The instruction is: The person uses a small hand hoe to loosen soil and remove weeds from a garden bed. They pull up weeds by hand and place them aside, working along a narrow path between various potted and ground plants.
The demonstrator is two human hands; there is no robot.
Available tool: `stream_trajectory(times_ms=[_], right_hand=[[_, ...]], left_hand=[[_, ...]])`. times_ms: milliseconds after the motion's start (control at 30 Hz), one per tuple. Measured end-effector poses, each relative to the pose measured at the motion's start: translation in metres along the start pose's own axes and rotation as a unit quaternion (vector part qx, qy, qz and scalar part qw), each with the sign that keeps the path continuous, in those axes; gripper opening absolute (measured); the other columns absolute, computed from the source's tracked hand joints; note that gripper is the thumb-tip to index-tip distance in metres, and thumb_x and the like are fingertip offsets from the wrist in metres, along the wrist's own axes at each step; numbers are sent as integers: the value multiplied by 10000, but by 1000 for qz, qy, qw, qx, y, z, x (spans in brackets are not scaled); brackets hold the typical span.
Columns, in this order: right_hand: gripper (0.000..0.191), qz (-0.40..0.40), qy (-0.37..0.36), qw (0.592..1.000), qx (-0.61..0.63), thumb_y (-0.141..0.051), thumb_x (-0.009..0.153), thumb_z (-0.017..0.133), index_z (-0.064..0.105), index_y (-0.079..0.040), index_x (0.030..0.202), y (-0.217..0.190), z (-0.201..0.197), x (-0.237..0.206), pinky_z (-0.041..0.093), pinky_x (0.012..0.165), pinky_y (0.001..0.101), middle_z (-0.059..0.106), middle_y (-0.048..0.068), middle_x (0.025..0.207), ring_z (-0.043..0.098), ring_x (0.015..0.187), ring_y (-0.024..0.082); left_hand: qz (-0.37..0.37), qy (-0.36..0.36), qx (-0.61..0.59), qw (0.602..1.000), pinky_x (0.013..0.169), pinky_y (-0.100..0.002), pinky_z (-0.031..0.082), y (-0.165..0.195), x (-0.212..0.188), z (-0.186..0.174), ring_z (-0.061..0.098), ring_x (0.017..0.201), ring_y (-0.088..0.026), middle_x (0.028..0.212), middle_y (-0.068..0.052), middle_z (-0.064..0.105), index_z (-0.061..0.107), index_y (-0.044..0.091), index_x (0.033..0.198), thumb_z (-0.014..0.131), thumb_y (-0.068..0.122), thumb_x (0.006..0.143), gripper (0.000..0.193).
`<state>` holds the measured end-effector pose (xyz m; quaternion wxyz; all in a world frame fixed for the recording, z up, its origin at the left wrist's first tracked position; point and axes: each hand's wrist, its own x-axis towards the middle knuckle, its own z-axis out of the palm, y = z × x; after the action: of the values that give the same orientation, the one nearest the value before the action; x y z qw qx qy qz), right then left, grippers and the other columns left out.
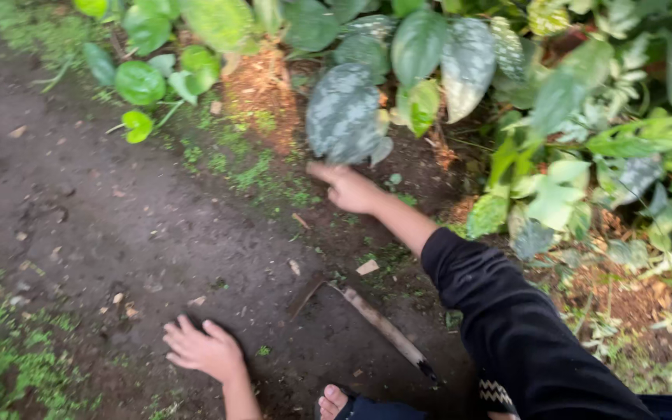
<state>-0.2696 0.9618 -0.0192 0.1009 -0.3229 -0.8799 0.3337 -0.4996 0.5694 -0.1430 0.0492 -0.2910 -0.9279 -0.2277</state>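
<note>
My right hand reaches forward on a black-sleeved arm to the base of a large mottled grey-green leaf; its fingers are loosely curled and touch or nearly touch the leaf's lower edge. Whether it grips anything is blurred. My left hand rests flat on the dark bare soil near the bottom, fingers spread, holding nothing. A thin stick-like tool with a dark tip lies on the ground between the hands.
Dense green and variegated foliage fills the top and right. Patches of moss grow at lower left. Orange-brown mulch sits under the plants. My toes in a sandal show at the bottom edge.
</note>
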Motion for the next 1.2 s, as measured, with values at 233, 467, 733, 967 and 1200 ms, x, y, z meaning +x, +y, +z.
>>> stream_trajectory(times_ms=[233,467,733,967,1200], right_hand=[[666,34,303,947,-101,-25,986,535,295,5,1606,-29,1,-59,400,1098,524,502,314,1432,492,1255,459],[588,137,98,960,-222,-451,795,729,578,-71,1218,-69,140,-259,430,917,533,569,233,1245,540,1117,422],[581,102,62,993,-14,-320,974,621,349,-67,1420,-66,110,-144,596,677,510,721,278,986,731,800,471],[714,236,141,937,213,-371,1074,433,45,-236,1658,-72,69,118,519,454,393,580,93,625,582,469,215],[703,194,43,979,43,-373,1055,449,88,-256,1647,-68,80,-3,595,670,522,717,288,888,748,722,423]], left_hand=[[-60,-37,-1,997,1271,-580,100,11,-1,0,289,1562,-332,1667,-161,374,464,48,1547,425,308,1084,533],[-88,-38,-3,995,1276,-542,103,20,5,-4,292,1556,-277,1669,-140,360,461,75,1542,442,304,1053,540],[-102,-51,-2,993,1276,-524,102,17,4,4,280,1555,-255,1668,-99,349,450,97,1537,438,311,1041,541],[-101,-40,-3,994,1282,-507,121,17,1,6,279,1556,-231,1678,-86,342,454,109,1537,440,301,1042,531],[-106,-40,10,993,1274,-507,137,19,2,7,301,1541,-224,1664,-66,361,466,125,1520,463,304,1019,532]])
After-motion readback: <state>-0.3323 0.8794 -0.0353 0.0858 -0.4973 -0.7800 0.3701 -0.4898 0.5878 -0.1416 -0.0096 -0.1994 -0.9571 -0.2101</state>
